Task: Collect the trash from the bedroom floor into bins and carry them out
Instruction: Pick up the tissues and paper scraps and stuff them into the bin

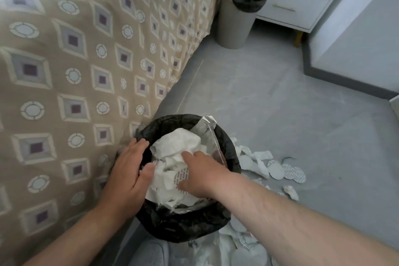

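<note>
Your left hand (129, 168) lies flat and open on the left edge of the near bin (183, 227), holding nothing. Your right hand (200, 170) is open too, and its fingers push down on the white paper (179, 142) piled inside. The bin sits just beside the bed (75, 60) and looks very full. If you push too hard, paper could spill or the bin could tip. Round discs (276, 170) and scraps lie just right of it.
</note>
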Demonstrator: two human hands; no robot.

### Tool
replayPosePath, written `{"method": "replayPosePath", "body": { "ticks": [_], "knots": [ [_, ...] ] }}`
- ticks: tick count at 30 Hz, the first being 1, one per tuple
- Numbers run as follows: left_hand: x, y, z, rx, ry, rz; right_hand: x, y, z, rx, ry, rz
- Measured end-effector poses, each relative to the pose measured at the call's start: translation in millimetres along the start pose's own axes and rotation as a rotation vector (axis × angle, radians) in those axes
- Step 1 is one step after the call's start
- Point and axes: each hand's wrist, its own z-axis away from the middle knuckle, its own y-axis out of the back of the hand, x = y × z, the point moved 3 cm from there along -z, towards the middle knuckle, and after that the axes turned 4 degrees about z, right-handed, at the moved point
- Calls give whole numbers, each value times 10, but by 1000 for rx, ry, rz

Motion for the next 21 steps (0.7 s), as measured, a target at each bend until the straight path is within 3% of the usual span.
{"method": "replayPosePath", "body": {
  "ticks": [4, 9, 16, 21],
  "knots": [
    [485, 110, -117, 7, -239, -30, 111, 405, 455, 191, 131, -79],
    [1507, 22, -230, -207, -427, -6, 783, 789, 1277, 394, 84, -218],
    [2236, -1098, 226, -814, -269, -181, 2327, 31, 1895, 416, -407, -546],
    [1935, -2130, 535, -1002, -41, -312, 2856, -661, 1970, 226, -506, -508]
  ]
}}
